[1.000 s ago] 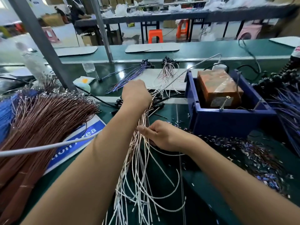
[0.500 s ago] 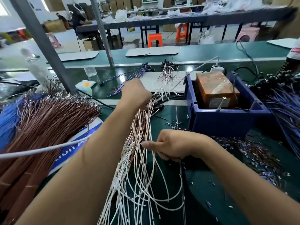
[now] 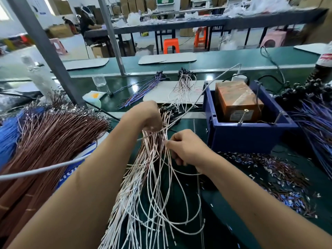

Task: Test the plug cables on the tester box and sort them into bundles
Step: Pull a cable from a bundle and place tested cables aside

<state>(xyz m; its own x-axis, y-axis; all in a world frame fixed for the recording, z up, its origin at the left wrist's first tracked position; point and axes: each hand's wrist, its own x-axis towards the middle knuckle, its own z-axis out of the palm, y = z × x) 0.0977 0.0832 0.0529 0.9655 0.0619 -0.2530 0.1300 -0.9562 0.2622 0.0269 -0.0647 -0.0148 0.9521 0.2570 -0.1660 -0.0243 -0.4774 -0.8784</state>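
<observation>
My left hand grips the white-and-pink cable bundle near its plug ends, keeping them aligned, while my right hand has its fingers pinched on a strand just below — combing it straight. One tester box sits right of both hands; cables too many to count.

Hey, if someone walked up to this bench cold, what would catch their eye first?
Probably the two hands at centre: the left hand grips a sheaf of white-and-pink cables that fans toward the viewer, while the right hand pinches strands beside it. Next, the big copper-brown wire bundle at left and the blue bin holding a brown tester box at right.
</observation>
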